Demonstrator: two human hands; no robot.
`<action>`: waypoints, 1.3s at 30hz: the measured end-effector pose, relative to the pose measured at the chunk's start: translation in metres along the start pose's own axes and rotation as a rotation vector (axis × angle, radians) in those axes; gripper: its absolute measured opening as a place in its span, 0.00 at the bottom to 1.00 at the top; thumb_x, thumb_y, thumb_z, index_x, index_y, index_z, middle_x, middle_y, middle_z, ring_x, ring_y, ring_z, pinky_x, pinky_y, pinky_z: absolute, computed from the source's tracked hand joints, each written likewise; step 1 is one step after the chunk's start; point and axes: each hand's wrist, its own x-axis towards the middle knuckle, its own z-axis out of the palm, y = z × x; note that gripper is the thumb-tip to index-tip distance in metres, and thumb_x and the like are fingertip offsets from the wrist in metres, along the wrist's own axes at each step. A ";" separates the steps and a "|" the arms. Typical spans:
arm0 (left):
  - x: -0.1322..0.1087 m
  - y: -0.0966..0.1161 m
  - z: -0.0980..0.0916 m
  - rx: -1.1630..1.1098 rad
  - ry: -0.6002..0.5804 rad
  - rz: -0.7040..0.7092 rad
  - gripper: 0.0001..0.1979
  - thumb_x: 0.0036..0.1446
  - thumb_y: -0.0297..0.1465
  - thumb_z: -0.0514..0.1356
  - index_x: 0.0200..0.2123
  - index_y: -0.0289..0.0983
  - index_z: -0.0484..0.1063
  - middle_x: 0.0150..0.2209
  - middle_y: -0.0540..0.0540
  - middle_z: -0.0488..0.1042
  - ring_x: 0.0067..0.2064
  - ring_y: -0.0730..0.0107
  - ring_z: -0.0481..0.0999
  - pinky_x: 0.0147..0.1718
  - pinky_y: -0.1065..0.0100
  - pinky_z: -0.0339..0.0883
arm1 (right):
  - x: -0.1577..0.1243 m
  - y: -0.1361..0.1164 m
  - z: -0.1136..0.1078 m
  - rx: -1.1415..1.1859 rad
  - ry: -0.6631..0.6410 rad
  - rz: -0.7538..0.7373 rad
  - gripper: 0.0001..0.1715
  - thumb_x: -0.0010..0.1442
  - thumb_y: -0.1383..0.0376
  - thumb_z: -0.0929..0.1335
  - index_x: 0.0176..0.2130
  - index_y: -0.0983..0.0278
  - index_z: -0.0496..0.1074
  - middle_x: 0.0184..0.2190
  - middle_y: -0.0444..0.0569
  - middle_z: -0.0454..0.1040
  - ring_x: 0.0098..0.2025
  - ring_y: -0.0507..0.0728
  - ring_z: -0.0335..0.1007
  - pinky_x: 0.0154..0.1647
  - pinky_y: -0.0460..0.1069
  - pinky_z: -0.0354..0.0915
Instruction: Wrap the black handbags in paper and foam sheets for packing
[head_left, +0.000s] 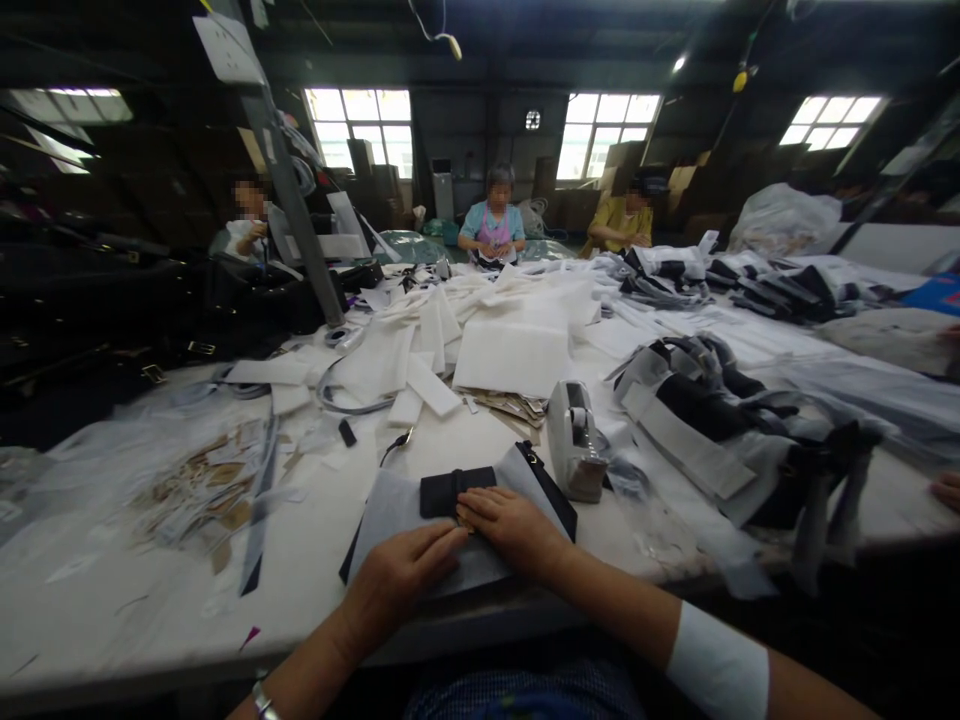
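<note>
A black handbag (553,492) lies on the table in front of me, mostly covered by a whitish wrapping sheet (390,515). Over the sheet sits a black flap or strap piece (442,494). My right hand (517,525) rests on this piece and the sheet, its fingers stretched out. Something small and gold-coloured shows by its fingertips, too small to name. My left hand (409,560) lies on the sheet at the near side, fingers extended and thumb side up. The fingertips of both hands are close together.
A tape dispenser (576,440) stands just right of the bag. Wrapped black bags (697,410) are piled farther right. White foam sheets (514,350) heap up beyond, and paper scraps (202,490) lie left. A metal post (296,180) rises at left. Several people sit across the table.
</note>
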 end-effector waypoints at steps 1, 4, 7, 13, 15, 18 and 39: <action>0.000 0.000 -0.001 -0.004 -0.009 0.019 0.17 0.68 0.30 0.52 0.58 0.40 0.67 0.48 0.43 0.78 0.46 0.66 0.79 0.43 0.68 0.75 | 0.000 -0.001 0.000 0.001 -0.007 0.001 0.20 0.66 0.70 0.66 0.57 0.69 0.69 0.55 0.57 0.73 0.56 0.63 0.70 0.56 0.57 0.68; 0.001 0.002 -0.003 -0.019 -0.021 0.065 0.19 0.68 0.26 0.51 0.60 0.41 0.65 0.48 0.45 0.78 0.47 0.68 0.79 0.45 0.68 0.74 | -0.001 -0.001 -0.001 0.019 -0.016 0.001 0.22 0.64 0.71 0.67 0.57 0.70 0.68 0.56 0.58 0.73 0.57 0.64 0.69 0.57 0.58 0.69; 0.001 0.002 -0.003 -0.032 -0.011 0.073 0.19 0.68 0.25 0.51 0.59 0.39 0.66 0.47 0.44 0.79 0.46 0.68 0.79 0.45 0.68 0.75 | -0.002 0.000 0.000 0.038 0.002 0.014 0.22 0.65 0.71 0.67 0.57 0.70 0.69 0.56 0.57 0.73 0.57 0.63 0.69 0.57 0.57 0.68; -0.001 0.000 -0.001 -0.049 -0.042 0.041 0.18 0.67 0.26 0.55 0.59 0.38 0.67 0.47 0.44 0.78 0.46 0.67 0.78 0.44 0.68 0.75 | -0.003 0.000 -0.002 0.046 0.023 0.011 0.21 0.65 0.71 0.67 0.57 0.70 0.69 0.56 0.57 0.73 0.56 0.64 0.70 0.57 0.58 0.69; -0.002 -0.001 -0.001 -0.065 -0.044 0.057 0.17 0.67 0.25 0.54 0.57 0.39 0.69 0.46 0.44 0.78 0.46 0.67 0.78 0.45 0.67 0.74 | -0.003 0.000 -0.003 0.059 0.025 0.015 0.21 0.65 0.71 0.67 0.57 0.70 0.69 0.56 0.57 0.72 0.57 0.65 0.69 0.57 0.58 0.69; -0.003 -0.002 -0.001 -0.084 -0.028 0.067 0.17 0.67 0.24 0.54 0.56 0.38 0.70 0.45 0.43 0.78 0.47 0.67 0.78 0.45 0.67 0.74 | -0.004 0.001 -0.003 0.099 0.034 0.027 0.21 0.66 0.70 0.67 0.57 0.68 0.69 0.57 0.56 0.72 0.58 0.63 0.69 0.58 0.58 0.68; 0.008 -0.004 -0.002 -0.221 -0.107 -0.035 0.13 0.65 0.26 0.57 0.52 0.40 0.73 0.47 0.46 0.78 0.48 0.66 0.77 0.45 0.65 0.73 | -0.004 0.009 -0.002 0.420 0.045 0.160 0.24 0.59 0.76 0.64 0.52 0.60 0.74 0.52 0.51 0.75 0.53 0.58 0.70 0.54 0.54 0.65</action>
